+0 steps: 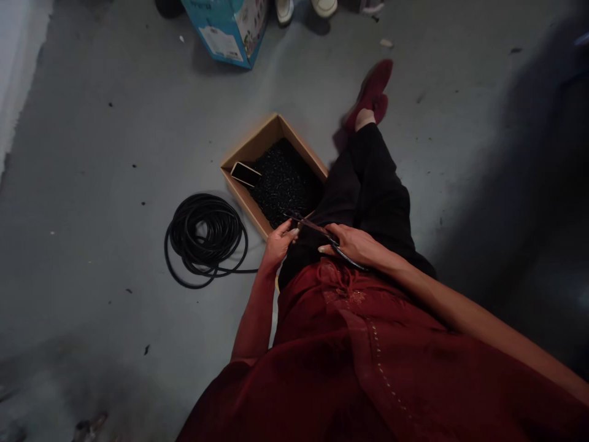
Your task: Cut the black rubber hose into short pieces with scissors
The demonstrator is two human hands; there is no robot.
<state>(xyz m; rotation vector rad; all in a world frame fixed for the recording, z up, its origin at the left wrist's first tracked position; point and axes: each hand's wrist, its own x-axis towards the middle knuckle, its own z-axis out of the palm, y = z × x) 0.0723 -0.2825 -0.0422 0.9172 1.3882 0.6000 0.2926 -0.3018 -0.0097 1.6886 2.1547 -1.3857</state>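
Observation:
My right hand (352,242) is wrapped round the dark handles of a pair of scissors (313,226). The blades point left, over the near edge of a cardboard box (301,142). Beside the blade tips, the thumb and fingers of my left hand (279,241) are closed in a pinch on black tubing, whose end barely shows there. A loose coil of black tubing (207,236) lies on the floor to the left, and one length runs from it under my left forearm. Many short black pieces (283,181) fill the box, and a small dark, light-edged tray (246,174) rests among them.
A blue printed carton (225,37) stands on the grey floor (115,233) at the top. Another person's light shoes (324,6) are beside it. My crossed legs (372,178) stretch forward along the box's right side. Dark scraps dot the floor.

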